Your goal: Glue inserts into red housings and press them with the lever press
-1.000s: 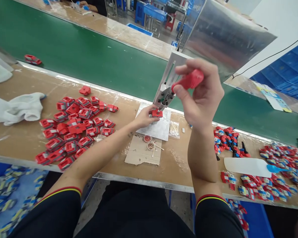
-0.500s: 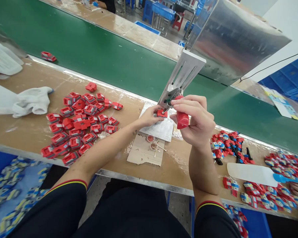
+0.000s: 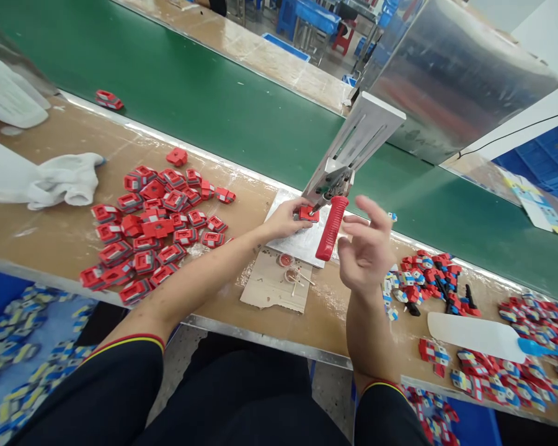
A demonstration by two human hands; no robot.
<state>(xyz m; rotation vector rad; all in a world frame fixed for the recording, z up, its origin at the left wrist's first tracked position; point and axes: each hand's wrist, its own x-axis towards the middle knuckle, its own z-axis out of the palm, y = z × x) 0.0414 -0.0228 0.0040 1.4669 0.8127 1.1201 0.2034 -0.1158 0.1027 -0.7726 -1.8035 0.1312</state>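
Observation:
A small bench press [image 3: 353,145] with a red-handled lever [image 3: 331,228] stands on a metal base plate [image 3: 302,241] at the middle of the bench. My left hand [image 3: 286,218] pinches a small red plastic part [image 3: 308,214] under the press head. My right hand [image 3: 365,251] hovers open just right of the lowered red handle, not touching it. A pile of the same red parts [image 3: 153,229] lies to the left of the plate.
A green conveyor belt [image 3: 204,105] runs behind the bench. White gloves [image 3: 60,183] lie at the far left. Red and blue assembled pieces [image 3: 428,279] and a white scoop [image 3: 474,328] are on the right. A cardboard scrap [image 3: 272,288] holds small dishes with cotton swabs.
My right hand pulled the red handle down from its raised position, then let go of it and opened. My left hand stayed on the red part under the press.

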